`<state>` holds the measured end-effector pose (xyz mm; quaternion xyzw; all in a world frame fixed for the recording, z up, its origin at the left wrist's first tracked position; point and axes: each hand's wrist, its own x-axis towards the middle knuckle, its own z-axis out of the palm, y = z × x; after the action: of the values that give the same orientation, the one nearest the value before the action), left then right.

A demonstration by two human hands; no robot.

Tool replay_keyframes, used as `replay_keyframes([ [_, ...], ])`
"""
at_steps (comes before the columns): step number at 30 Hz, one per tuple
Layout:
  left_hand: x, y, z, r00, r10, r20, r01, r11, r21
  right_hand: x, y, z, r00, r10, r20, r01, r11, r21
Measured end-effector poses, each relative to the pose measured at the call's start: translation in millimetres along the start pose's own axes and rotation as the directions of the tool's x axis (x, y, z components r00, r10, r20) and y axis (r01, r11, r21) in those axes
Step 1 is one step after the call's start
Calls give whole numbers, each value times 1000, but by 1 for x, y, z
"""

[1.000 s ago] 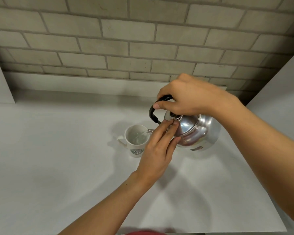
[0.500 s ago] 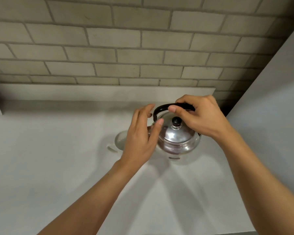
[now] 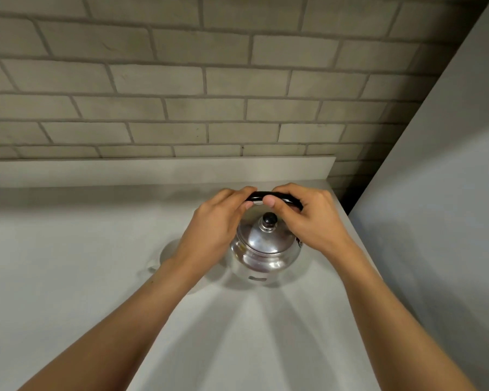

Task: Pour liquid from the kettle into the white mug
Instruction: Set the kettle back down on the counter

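Since the earlier frame, the left hand (image 3: pixel 218 224) has moved from the side of the kettle (image 3: pixel 264 255) up to its black handle (image 3: pixel 259 196), and the white mug (image 3: pixel 164 255) is now almost fully covered by the left forearm. The left hand is curled over the left part of the handle, with the fingers over the top and the thumb tip pressed under it. The right hand (image 3: pixel 308 221) is closed around the right part of the same handle, its thumb tip just beside the left thumb, so that only a short piece of black handle shows between the two hands.

Directly below both hands is the lid with its dark knob (image 3: pixel 269 220), which stands upright between the two thumbs and does not touch them. Under the lid the shiny metal body of the kettle sits level on the pale desk (image 3: pixel 68 277); I think it rests on the surface, but the base is partly in shadow.

To the left of the left wrist, only a part of the mug's rim and a bit of its handle are visible. Beyond the hands a low ledge runs along a grey brick wall (image 3: pixel 181 80), and to the right of the right arm a plain grey panel (image 3: pixel 435 193) rises.
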<state>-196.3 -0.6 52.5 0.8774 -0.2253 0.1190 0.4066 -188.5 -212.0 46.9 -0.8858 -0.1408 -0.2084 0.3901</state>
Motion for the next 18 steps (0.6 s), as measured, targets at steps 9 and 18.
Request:
replay_keyframes([
  [9,108,-71,10,993,-78,-83,88,987,131,86,78,16,971,121,205,-72,971,-229],
  [18,148,-136,28,978,-206,-14,206,975,86,131,107,59,912,262,317,-196,954,-227],
])
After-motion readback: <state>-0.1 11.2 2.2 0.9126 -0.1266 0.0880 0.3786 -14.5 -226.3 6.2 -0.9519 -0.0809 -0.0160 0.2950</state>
